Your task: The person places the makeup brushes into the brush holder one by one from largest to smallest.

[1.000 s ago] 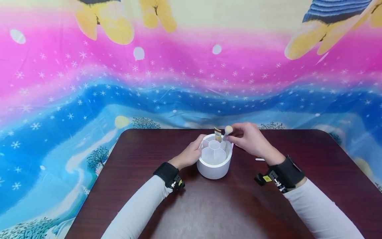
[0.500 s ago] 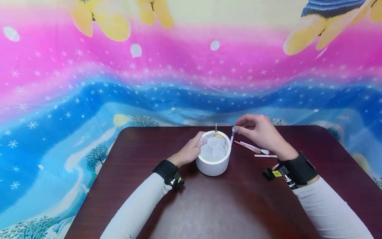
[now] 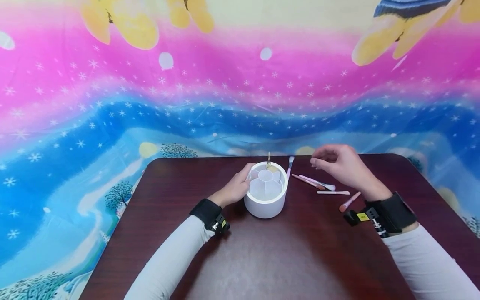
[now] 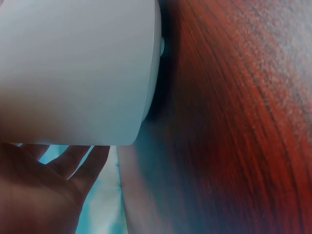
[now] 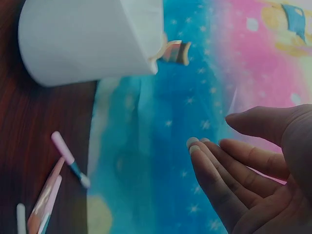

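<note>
Withdrawn rightward since half a second ago: right grip (image 3: 346, 166), off the pink brush (image 3: 290, 168) formerly pinched at its bristles, thumb and fingers now apart, holding nothing. Nearest, a black wrist strap (image 3: 390, 211) with a yellow label (image 3: 363, 216), marks too small to read. Left grip (image 3: 232, 189) clamped on the white divided holder (image 3: 264, 209). Holder upright on the counter (image 3: 258, 258), axis vertical, mouth up; brown-tipped brush (image 5: 175, 52) inside, poking above the far rim. To the right, a reddish-bristled brush (image 3: 350, 201), bristles near-left; a white brush (image 3: 333, 193), nearly crosswise; two pink-handled brushes (image 3: 316, 182), slanted, bristles near-right. Just beyond the holder's right side, the pink brush, bristles toward the far edge. Counter dark red-brown, wood-grained, round-cornered. Behind, a pink-and-blue snowflake-print cloth (image 3: 232, 96).
</note>
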A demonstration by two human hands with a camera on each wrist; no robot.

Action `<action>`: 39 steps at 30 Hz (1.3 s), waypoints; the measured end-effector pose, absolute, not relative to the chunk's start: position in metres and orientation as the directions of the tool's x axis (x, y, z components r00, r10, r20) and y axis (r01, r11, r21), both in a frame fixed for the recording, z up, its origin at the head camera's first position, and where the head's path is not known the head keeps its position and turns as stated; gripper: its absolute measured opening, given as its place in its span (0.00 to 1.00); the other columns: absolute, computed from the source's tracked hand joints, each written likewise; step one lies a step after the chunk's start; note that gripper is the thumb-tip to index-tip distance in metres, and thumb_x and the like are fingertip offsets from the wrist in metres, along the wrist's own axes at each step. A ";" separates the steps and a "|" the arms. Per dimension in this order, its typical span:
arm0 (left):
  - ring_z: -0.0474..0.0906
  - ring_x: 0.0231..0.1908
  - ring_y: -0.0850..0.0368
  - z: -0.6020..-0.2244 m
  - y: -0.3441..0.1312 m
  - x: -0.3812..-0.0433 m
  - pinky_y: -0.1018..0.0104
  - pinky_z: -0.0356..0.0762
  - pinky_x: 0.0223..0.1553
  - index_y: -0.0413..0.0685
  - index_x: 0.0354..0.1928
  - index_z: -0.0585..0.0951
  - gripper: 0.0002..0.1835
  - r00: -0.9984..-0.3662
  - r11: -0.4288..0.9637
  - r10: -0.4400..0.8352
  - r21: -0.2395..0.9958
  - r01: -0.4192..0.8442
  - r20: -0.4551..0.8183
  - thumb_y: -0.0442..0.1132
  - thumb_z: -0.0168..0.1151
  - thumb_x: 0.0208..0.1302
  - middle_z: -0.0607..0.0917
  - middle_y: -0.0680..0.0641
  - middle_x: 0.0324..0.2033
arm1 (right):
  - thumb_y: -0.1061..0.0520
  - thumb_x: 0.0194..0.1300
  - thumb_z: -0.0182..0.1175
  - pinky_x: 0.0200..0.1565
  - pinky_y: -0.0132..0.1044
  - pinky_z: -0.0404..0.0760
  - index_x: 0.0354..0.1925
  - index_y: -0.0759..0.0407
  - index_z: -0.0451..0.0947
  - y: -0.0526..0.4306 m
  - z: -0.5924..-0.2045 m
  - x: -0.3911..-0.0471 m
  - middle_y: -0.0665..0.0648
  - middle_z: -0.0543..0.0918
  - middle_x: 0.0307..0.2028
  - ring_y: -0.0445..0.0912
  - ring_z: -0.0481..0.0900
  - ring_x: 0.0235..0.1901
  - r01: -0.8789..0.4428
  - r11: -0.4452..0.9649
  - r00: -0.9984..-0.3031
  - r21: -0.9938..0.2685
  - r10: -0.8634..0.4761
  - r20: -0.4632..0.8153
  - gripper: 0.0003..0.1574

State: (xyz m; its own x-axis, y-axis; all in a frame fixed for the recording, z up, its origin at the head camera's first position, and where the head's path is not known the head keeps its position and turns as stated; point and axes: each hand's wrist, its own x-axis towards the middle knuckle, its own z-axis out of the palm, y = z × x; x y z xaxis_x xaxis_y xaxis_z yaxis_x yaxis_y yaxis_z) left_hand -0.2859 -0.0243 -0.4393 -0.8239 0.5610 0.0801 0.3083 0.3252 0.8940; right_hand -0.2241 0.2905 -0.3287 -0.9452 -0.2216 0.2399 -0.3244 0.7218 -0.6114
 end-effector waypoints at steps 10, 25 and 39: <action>0.70 0.66 0.53 -0.438 -0.024 -0.284 0.50 0.68 0.67 0.50 0.72 0.65 0.29 -0.826 0.333 0.555 0.885 0.327 0.096 0.27 0.42 0.71 0.75 0.45 0.67 | 0.56 0.69 0.66 0.40 0.40 0.79 0.43 0.60 0.87 0.313 -0.371 -0.237 0.54 0.89 0.36 0.47 0.86 0.36 -0.300 0.785 -0.954 -0.543 -0.240 0.181 0.09; 0.70 0.68 0.53 -0.439 -0.025 -0.286 0.49 0.67 0.67 0.53 0.74 0.64 0.30 -0.818 0.332 0.569 0.889 0.314 0.077 0.28 0.42 0.72 0.75 0.45 0.68 | 0.57 0.72 0.61 0.34 0.42 0.74 0.44 0.66 0.86 0.335 -0.426 -0.253 0.57 0.86 0.36 0.47 0.77 0.30 -0.187 0.832 -0.972 -0.521 -0.233 -0.023 0.12; 0.70 0.68 0.53 -0.441 -0.024 -0.286 0.49 0.68 0.67 0.53 0.73 0.64 0.28 -0.822 0.325 0.564 0.893 0.311 0.081 0.29 0.42 0.74 0.74 0.46 0.68 | 0.55 0.73 0.58 0.32 0.42 0.69 0.41 0.70 0.86 0.352 -0.438 -0.286 0.61 0.85 0.31 0.50 0.74 0.27 -0.053 0.869 -0.995 -0.491 -0.086 -0.045 0.19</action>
